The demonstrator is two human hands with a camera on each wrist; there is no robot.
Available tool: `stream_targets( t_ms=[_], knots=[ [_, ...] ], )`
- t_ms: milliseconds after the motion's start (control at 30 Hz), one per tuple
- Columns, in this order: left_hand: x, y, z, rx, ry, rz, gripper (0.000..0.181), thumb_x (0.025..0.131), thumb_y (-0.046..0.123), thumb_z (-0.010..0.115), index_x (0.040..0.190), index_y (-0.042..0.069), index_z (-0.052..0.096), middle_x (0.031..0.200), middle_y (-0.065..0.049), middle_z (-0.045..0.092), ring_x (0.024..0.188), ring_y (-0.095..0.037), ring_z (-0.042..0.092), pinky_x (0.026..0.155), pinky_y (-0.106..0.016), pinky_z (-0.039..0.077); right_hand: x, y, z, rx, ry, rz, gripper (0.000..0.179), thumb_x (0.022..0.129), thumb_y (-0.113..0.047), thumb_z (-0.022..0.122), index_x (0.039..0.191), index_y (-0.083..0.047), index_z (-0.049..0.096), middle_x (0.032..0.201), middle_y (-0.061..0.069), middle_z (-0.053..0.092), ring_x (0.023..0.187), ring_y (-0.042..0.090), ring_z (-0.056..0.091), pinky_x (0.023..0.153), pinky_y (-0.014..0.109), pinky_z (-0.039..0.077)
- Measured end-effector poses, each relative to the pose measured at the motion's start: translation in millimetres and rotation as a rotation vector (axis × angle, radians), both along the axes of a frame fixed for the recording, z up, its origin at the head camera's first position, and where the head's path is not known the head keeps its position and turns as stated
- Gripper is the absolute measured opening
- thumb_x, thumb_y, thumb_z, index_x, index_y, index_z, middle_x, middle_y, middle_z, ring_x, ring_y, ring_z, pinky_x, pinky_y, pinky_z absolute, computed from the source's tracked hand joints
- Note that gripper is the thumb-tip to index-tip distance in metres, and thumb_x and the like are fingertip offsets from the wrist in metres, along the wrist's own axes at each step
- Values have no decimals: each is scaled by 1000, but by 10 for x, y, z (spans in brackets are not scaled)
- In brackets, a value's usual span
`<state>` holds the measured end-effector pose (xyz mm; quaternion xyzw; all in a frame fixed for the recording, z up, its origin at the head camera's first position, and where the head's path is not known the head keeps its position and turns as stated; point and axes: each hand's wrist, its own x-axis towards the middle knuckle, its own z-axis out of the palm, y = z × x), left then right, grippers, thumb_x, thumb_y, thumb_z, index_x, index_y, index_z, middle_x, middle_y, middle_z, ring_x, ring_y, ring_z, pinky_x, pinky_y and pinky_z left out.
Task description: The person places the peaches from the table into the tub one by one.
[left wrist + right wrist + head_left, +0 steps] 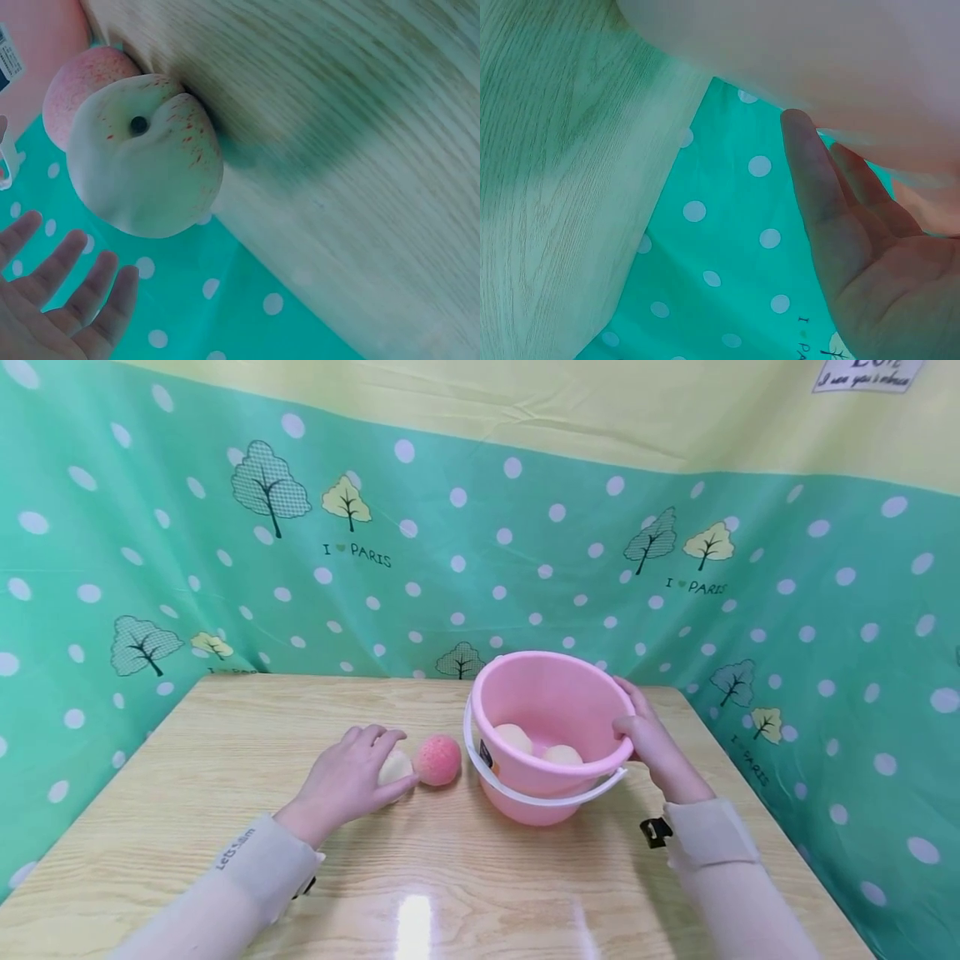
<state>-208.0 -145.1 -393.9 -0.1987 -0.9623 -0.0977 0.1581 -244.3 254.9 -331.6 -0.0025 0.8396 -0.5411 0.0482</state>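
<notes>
My left hand (pixel 348 777) reaches over a pale peach (pixel 394 766), its fingers spread and loosely bent. In the left wrist view the fingers (pixel 112 300) stand apart from that peach, whose red flecks and dark stem hole show. A pink peach (pixel 438 760) lies right beside it, toward the bucket. My right hand (pixel 654 739) holds the rim of a pink bucket (pixel 528 810), thumb over the edge and fingers outside. The bucket leans slightly toward me. Two pale round fruits, one on the left (pixel 514 737) and one on the right (pixel 562 754), sit inside it.
The bucket's white handle (pixel 517 795) hangs down across its front. All stands on a light wooden table (pixel 225 752). A green polka-dot cloth (pixel 442 602) with tree prints hangs behind the table and along both sides.
</notes>
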Motion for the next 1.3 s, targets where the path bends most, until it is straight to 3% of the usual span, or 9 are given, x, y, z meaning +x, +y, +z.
stream_targets(
  t_ms=[533,1300],
  knots=[
    [-36,1,-123,12,-16,11,63,85,56,68,129,13,58,122,-14,60,104,-33,58,73,-48,56,-4,0,-14,1,10,3,86,85,0,41,160,-20,5,161,21,17,130,43,38,78,35,52],
    [-127,21,-272,20,-82,31,66,84,55,70,130,11,56,124,-17,59,104,-34,55,69,-48,56,-2,-14,-1,-9,1,-6,86,84,-1,40,160,-20,5,159,22,18,123,42,44,71,31,50]
  ],
)
